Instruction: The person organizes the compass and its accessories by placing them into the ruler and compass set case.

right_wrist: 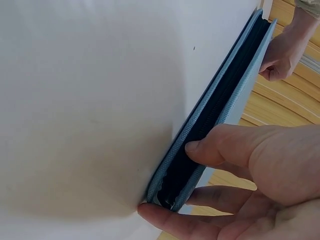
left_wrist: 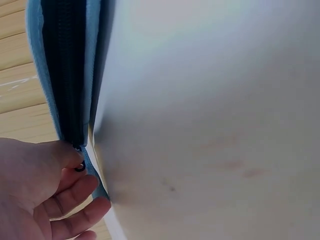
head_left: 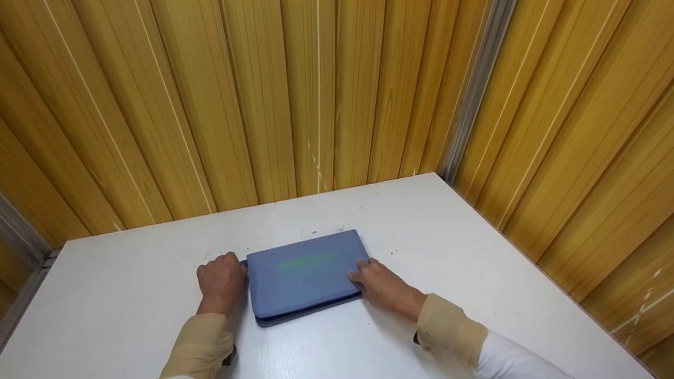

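Note:
A blue zip case (head_left: 303, 287) with faded green lettering lies flat on the white table, its zip open along the near edge. At the case's left end, my left hand (head_left: 221, 279) pinches the zip slider; a small dark pull ring (left_wrist: 80, 166) shows by the fingers in the left wrist view. My right hand (head_left: 383, 283) grips the right end of the case, fingers on the cover. In the right wrist view, the thumb (right_wrist: 200, 150) lies over the gap between the dark zip tapes (right_wrist: 225, 97). The inside of the case is hidden.
The white table (head_left: 131, 295) has small dark specks behind the case. Wood-patterned walls (head_left: 310, 105) stand along its back and right edges, meeting at a grey metal corner post (head_left: 474, 95). Beige cuffs cover both wrists.

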Motion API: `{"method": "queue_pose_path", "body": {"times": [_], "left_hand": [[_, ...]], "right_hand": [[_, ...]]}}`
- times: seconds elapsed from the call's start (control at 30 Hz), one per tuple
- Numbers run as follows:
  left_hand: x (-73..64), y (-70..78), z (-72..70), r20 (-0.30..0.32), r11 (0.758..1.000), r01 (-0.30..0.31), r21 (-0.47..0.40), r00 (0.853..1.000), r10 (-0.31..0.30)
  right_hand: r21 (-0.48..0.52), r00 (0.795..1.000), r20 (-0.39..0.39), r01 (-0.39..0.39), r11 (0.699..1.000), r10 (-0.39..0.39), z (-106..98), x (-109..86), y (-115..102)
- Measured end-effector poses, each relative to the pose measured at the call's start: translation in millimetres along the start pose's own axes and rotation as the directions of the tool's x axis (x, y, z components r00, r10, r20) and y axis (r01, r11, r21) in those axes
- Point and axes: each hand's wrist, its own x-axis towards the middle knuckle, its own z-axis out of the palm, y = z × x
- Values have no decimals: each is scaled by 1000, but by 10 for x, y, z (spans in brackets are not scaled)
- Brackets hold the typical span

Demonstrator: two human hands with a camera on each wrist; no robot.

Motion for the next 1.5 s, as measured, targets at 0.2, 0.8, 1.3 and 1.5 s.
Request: {"method": "queue_pose_path", "body": {"times": [0.2, 0.8, 1.3, 1.5], "left_hand": [[-2, 21, 2, 4, 999, 31, -34, 1000, -31], [-13, -54, 30, 4, 997, 69, -36, 998, -69], [-22, -104, 22, 7, 997, 82, -11, 997, -82], [-120, -133, 67, -134, 1000, 11, 6, 991, -10]], "right_hand": [[-6, 1000, 14, -16, 1000, 16, 8, -6, -1], [-8, 1000, 14, 8, 1000, -8, 41, 33, -29], [54, 998, 61, -35, 998, 32, 59, 93, -18], [118, 997, 72, -43, 992, 34, 52, 74, 7]]}}
